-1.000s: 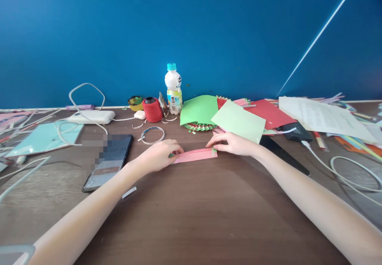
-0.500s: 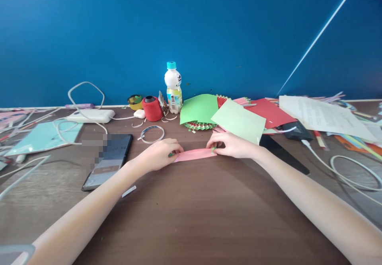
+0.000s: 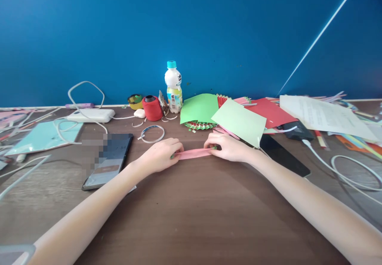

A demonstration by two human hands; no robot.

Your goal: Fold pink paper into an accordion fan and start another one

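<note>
pink paper makes up the strip (image 3: 194, 153), held between the two hands near the middle of the desk (image 3: 185, 217), in front of the green sheet (image 3: 199, 109). whether its underside rests on the wood or is lifted a little is hard to tell.

the left hand (image 3: 162, 153) has thumb and fingers brought together, pinching the strip's left end; the right hand (image 3: 229, 146) pinches the other end in the same way, its fingers curled. a bit of green shows by the fingertips at each end.

it should handle as next to weightless, thin and soft, easy to crease and easy to tear if pulled hard. folded layers, if that is what it has, would make it somewhat stiffer along its length. smooth paper may slide a little under dry fingers, so a light pinch at both ends, thumb against fingertips, seems the best hold; squeezing the middle could buckle it.

its long axis runs sideways across the desk, roughly along the wall (image 3: 191, 38), from one hand to the other, with the right end slightly farther from the person. both ends look alike, so neither reads as a front.
</note>
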